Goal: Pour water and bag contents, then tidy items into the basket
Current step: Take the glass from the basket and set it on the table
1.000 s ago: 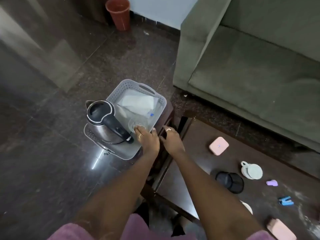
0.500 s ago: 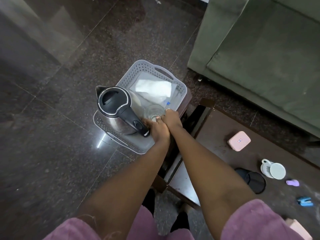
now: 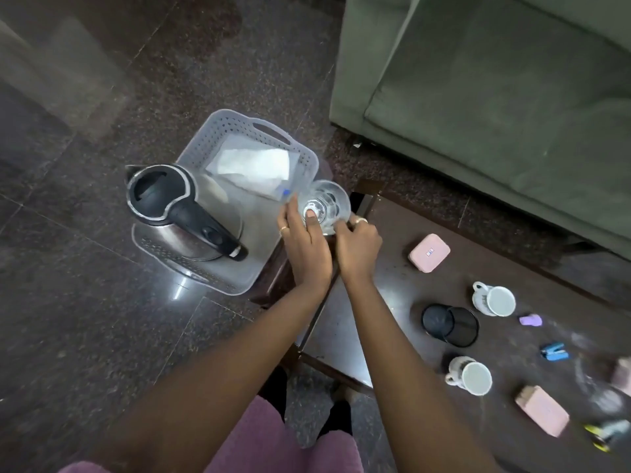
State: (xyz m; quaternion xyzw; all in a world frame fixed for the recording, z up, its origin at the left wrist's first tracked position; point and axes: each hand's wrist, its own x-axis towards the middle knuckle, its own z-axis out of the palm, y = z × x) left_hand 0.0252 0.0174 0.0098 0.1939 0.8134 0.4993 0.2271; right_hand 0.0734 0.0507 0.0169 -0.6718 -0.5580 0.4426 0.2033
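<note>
Two hands clasp the glass (image 3: 327, 203) over the right rim of the basket (image 3: 239, 118), left hand (image 3: 304, 245) and right hand (image 3: 358, 245) side by side; kettle (image 3: 170, 206) fills the left, bag (image 3: 252, 165) lies far, near-right corner free

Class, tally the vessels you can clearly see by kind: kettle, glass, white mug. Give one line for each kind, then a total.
Kettle: 1
Glass: 1, held by left hand and right hand
White mug: 2
Total: 4

Two mugs (image 3: 494, 301) (image 3: 470, 375) — two boxes (image 3: 429, 252) (image 3: 542, 410) — one kettle (image 3: 177, 213).
</note>
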